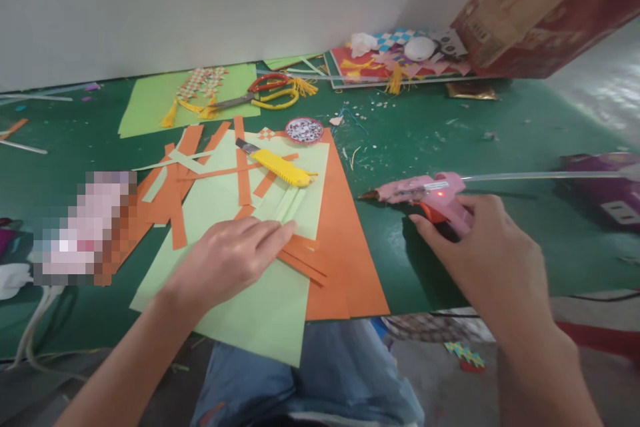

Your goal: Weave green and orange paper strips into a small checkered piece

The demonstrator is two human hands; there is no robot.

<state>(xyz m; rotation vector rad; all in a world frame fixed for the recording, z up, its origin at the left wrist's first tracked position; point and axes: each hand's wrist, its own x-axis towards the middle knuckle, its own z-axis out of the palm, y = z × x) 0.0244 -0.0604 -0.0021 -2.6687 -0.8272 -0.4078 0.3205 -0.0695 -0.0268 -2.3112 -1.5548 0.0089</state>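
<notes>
My left hand lies low over the pale green paper, its fingers drawn together at one end of a light green paper strip. Orange paper strips stick out from under its fingers. Just beyond the fingertips rests a yellow utility knife. My right hand is around the handle of a pink hot glue gun, thumb near its orange trigger. The gun's nozzle points left, a red light shows on its body, and a clear glue stick runs out of its back.
Orange sheets lie under the green paper. Behind are scissors, a small speckled dish and a woven paper piece with yellow tassels. A blurred-out device with cables is at left; a cardboard box stands back right.
</notes>
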